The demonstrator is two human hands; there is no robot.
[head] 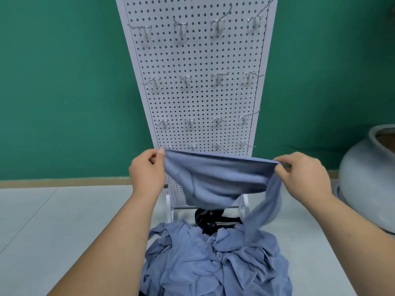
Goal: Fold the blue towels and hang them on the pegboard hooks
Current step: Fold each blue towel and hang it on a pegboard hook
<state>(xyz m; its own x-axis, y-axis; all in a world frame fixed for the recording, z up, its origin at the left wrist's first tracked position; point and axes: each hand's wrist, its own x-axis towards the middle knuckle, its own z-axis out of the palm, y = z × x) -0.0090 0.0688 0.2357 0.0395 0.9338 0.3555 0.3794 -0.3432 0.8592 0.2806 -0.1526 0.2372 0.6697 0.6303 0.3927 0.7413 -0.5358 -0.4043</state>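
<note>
Crumpled soft towel pile [215,259] below; left hand [147,174] and right hand [303,176] pinch top corners of a limp blue towel [215,178] before perforated white pegboard [198,99].

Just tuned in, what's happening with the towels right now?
A person holds one blue towel stretched out in front of the white pegboard. The left hand pinches one top corner and the right hand pinches the other. More blue towels lie in a crumpled pile below. The hooks in view are bare, so nothing is hung yet.
</note>
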